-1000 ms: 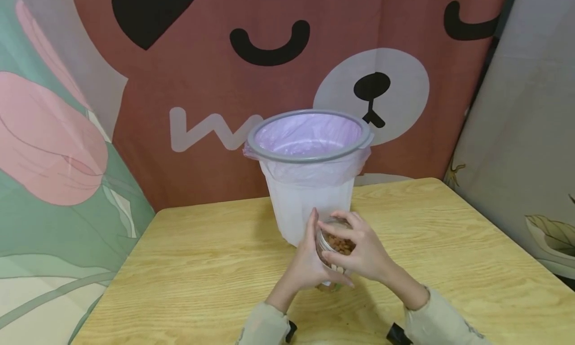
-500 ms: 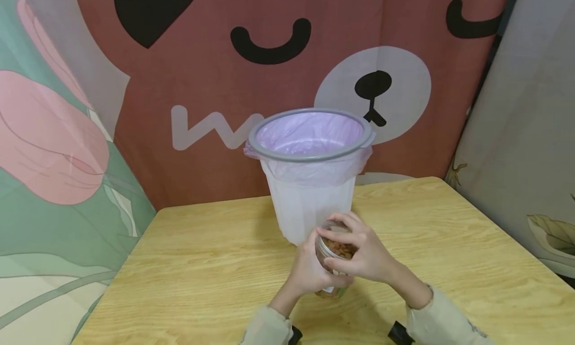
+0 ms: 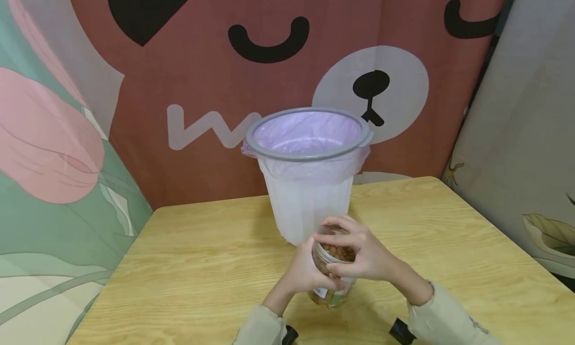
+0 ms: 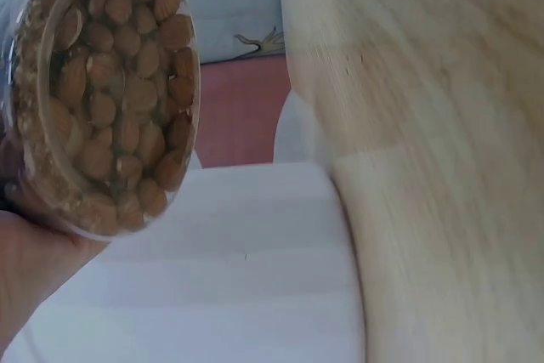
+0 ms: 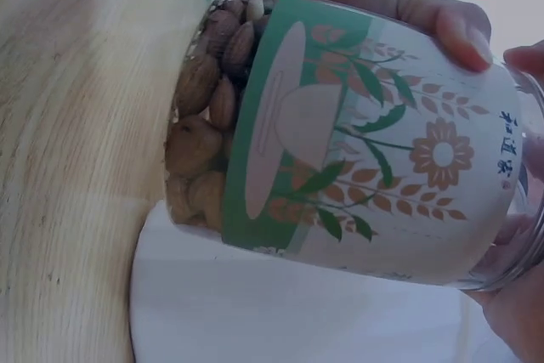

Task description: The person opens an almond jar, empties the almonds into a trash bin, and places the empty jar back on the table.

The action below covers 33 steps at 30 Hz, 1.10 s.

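Note:
A clear jar of almonds (image 3: 333, 299) is held in front of the bin, slightly tilted. Its printed label (image 5: 365, 146) is green and white with flowers and a cup. Through the jar's base (image 4: 123, 99) whole almonds show. My left hand (image 3: 302, 271) grips the jar's side, thumb across the front; its other fingers are mostly hidden behind the jar. My right hand (image 3: 372, 255) curls over the top from the right, thumb and fingers on the see-through top end at the rim.
A white bin (image 3: 310, 200) with a grey rim and a lilac plastic liner (image 3: 310, 133) stands just behind the hands on the wood-grain table (image 3: 202, 270). A brown curtain with a bear's face (image 3: 202, 75) hangs behind the table.
The jar has moved down and a little toward me, showing more of its lower body. The left fingertips that stood up beside it have folded down out of sight.

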### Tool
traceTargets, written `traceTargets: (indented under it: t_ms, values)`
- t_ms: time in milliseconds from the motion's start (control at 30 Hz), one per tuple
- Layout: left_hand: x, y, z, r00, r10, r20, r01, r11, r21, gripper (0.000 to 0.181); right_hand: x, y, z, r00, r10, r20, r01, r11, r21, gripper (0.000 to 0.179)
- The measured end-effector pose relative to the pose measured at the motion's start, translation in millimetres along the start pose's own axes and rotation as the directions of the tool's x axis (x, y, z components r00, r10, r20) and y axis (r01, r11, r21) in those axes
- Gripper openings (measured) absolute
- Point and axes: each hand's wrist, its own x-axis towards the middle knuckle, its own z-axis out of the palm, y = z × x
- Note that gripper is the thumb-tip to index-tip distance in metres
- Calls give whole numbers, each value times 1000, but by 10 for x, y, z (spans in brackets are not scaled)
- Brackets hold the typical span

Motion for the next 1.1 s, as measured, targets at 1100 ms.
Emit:
traceTargets:
  t_ms: [1100]
  values:
    - [-29,-45,-66,997,59,-58,-41,961,274,84,-17,-34,-87,992,104,77,-92,985,-144,62]
